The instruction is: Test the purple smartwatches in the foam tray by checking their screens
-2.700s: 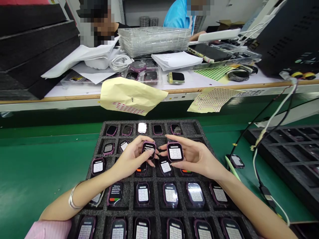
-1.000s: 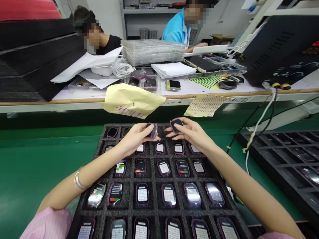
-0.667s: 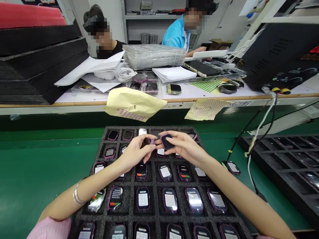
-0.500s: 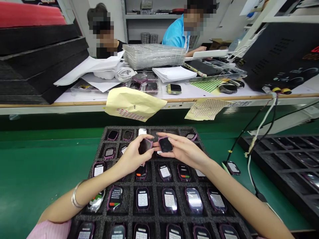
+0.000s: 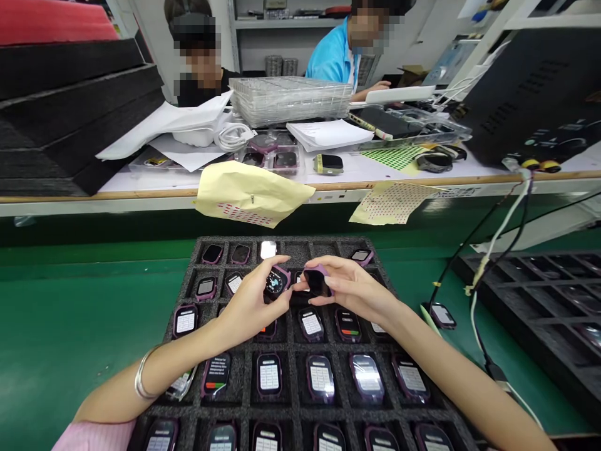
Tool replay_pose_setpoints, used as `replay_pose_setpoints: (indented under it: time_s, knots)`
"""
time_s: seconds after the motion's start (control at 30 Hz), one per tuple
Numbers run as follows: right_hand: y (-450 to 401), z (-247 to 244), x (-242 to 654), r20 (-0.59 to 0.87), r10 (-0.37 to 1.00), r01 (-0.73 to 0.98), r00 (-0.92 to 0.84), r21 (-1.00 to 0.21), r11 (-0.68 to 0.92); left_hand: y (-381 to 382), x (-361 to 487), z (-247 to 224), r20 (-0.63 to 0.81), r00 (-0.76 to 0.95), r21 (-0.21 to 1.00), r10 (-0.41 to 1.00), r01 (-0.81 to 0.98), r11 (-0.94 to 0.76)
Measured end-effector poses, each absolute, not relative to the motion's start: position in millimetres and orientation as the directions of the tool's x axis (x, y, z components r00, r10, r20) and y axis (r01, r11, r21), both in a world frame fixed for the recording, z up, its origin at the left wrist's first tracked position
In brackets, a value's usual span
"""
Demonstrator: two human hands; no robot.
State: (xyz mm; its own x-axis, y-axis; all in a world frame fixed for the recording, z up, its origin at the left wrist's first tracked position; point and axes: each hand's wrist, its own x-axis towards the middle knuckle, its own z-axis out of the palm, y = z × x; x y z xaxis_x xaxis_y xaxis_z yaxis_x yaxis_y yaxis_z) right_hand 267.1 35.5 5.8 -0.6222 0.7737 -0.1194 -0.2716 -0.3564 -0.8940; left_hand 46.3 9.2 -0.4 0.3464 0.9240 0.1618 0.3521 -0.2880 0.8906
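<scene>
- Left hand [image 5: 256, 300] gripping a purple-framed watch with a lit round dial [image 5: 276, 283], thumb and fingers at its edges, screen toward camera.
- Right hand [image 5: 361, 289] pinching a dark-screened purple watch [image 5: 317, 283] between thumb and fingers, tilted.
- Hands close together over the upper middle of a black foam tray [image 5: 293, 376]. Can't tell whether the fingertips touch.
- Tray cells hold more purple-framed watches. Many show white grids, e.g. the grid-screen watch [image 5: 269, 374] below the hands.
- Far row: two dark screens at left, then a bright white screen [image 5: 268, 250]; tilted watch [image 5: 361, 255] in the far right corner cell.
- Lower left: watch with text and a red/green bar [image 5: 217, 374].
- Some cells partly hidden behind hands and forearms.
- Silver bracelet [image 5: 141, 374] on left wrist.
- Right of tray: watch [image 5: 442, 316] on the green surface [image 5: 94, 294], near cables [image 5: 479, 275]. Second foam tray beyond those.
- Shelf ahead: clear plastic trays [image 5: 291, 100] stacked, white papers [image 5: 328, 134], green-framed watch [image 5: 330, 164] near front edge, yellow sheet [image 5: 253, 191] hanging over the edge.
- Black foam stack [image 5: 70, 119] at left, black instrument [image 5: 526, 94] at right.
- Two people behind shelf, one in blue.
</scene>
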Motion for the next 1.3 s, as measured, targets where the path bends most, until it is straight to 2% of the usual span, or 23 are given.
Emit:
replay_pose_setpoints:
  time_s: [0.3, 0.57, 1.3]
  knots:
    - [36.0, 6.6, 268.8, -0.119, 0.731, -0.294, -0.672, -0.863, -0.410, 8.2, 46.2, 2.5, 0.156, 0.353, 0.898, 0.923, 0.338, -0.281]
    - [34.3, 6.1, 269.2, -0.064, 0.751, -0.325, -0.658, -0.875, -0.359, 9.3, 42.4, 4.5, 0.115, 0.385, 0.912, 0.916, 0.325, -0.251]
    - [32.9, 12.0, 269.4, -0.082, 0.800, -0.323, -0.594, -0.887, -0.331, 14.9, 37.3, 0.8, 0.090, 0.334, 0.928, 0.938, 0.313, -0.201]
